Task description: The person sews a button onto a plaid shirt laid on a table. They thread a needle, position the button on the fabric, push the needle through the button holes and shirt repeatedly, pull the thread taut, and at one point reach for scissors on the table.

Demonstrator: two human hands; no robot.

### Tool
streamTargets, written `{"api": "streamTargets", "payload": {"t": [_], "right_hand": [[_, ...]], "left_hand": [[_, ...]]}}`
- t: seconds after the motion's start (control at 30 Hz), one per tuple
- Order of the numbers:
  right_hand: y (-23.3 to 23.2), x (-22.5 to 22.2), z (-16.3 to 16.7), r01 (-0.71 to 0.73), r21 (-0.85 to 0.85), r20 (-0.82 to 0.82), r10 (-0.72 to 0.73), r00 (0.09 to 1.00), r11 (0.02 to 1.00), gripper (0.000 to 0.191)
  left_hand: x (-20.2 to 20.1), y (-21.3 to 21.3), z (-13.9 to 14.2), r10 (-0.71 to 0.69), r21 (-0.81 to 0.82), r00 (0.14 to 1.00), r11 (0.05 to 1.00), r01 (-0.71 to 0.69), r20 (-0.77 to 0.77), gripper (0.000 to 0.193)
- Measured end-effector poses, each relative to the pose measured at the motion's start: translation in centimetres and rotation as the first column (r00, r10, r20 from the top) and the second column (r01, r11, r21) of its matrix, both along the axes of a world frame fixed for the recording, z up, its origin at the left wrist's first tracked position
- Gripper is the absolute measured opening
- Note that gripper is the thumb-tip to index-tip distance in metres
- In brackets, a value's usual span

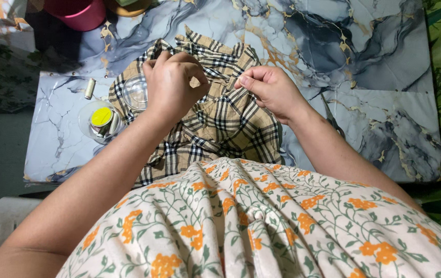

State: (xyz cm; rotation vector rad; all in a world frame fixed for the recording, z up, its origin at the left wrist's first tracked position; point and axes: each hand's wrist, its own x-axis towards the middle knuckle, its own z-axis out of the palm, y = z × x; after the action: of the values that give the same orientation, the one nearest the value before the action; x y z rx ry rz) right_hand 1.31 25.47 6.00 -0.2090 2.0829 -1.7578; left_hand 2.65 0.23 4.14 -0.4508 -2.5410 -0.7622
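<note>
A tan plaid shirt (220, 123) lies crumpled on a marble-patterned board (365, 67) in front of me. My left hand (171, 85) rests on the shirt's upper part, fingers curled and pinching the fabric near its collar. My right hand (269, 90) is just to the right, thumb and forefinger pressed together on something very small at the shirt's edge; what it is cannot be made out. The two hands are a few centimetres apart.
A clear round lid (135, 91) lies on the shirt's left edge. A clear tub with a yellow disc (100, 119) and a small metal cylinder (90, 88) sit left of it. A pink pot (79, 13) stands at the top left. My flowered garment (261, 226) fills the foreground.
</note>
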Motion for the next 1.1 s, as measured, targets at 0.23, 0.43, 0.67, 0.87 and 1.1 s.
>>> {"api": "streamTargets", "payload": {"t": [0.23,0.43,0.67,0.87,1.1], "right_hand": [[0.2,-0.1,0.0,0.015,-0.096,0.067,-0.009,0.998,0.995,0.018],[0.5,0.0,0.4,0.028,-0.227,0.104,-0.004,0.995,0.974,0.017],[0.5,-0.1,0.4,0.028,-0.27,0.116,0.004,0.993,0.962,0.017],[0.6,0.0,0.3,0.031,-0.293,0.123,0.005,0.992,0.956,0.018],[0.7,0.1,0.0,0.025,-0.332,0.14,0.023,0.99,0.943,0.018]], "left_hand": [[-0.1,-0.4,0.1,-0.026,-0.016,0.998,1.0,0.025,-0.057,0.011],[0.1,-0.7,0.0,-0.009,-0.003,1.0,1.0,0.009,-0.021,0.01],[0.0,-1.0,-0.2,-0.008,-0.015,1.0,1.0,0.008,-0.023,0.009],[0.0,-1.1,-0.3,-0.006,-0.061,1.0,0.998,0.005,-0.012,0.008],[0.2,-0.8,0.0,-0.029,0.012,0.995,1.0,0.028,0.096,0.004]]}}
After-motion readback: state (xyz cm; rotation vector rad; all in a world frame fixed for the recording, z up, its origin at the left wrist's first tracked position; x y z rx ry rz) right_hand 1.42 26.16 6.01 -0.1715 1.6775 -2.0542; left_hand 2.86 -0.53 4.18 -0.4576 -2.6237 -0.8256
